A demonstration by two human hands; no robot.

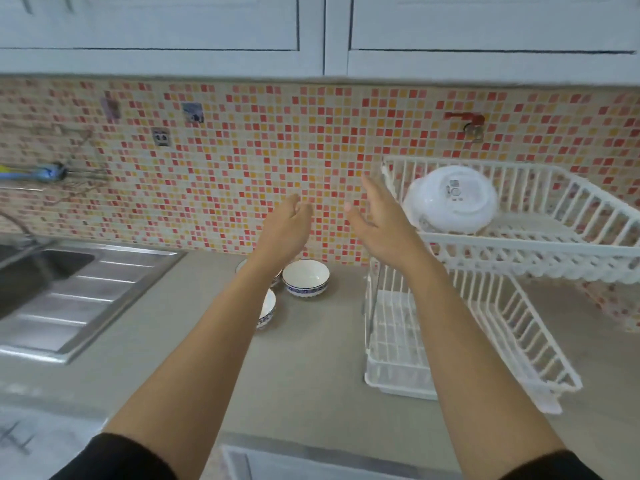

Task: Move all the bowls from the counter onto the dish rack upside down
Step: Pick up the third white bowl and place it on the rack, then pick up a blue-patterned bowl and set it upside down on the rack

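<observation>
A white two-tier dish rack (568, 251) stands on the right of the grey counter (311, 358). A large white bowl (450, 199) lies upside down and tilted on its upper tier. Three small white bowls with blue-patterned rims stand upright on the counter near the wall: one in full view (305, 278), one (269, 311) and another (241, 266) partly hidden by my left forearm. My left hand (287, 226) and my right hand (377, 223) are raised above the bowls, both empty with fingers loosely apart. My right hand is just left of the upturned bowl.
A steel sink (45, 271) with a draining board (104, 299) lies at the left. Behind the counter runs a mosaic-tiled wall (225, 168), with white cupboards (311, 32) above. A red tap handle (465, 121) sticks out of the wall above the rack.
</observation>
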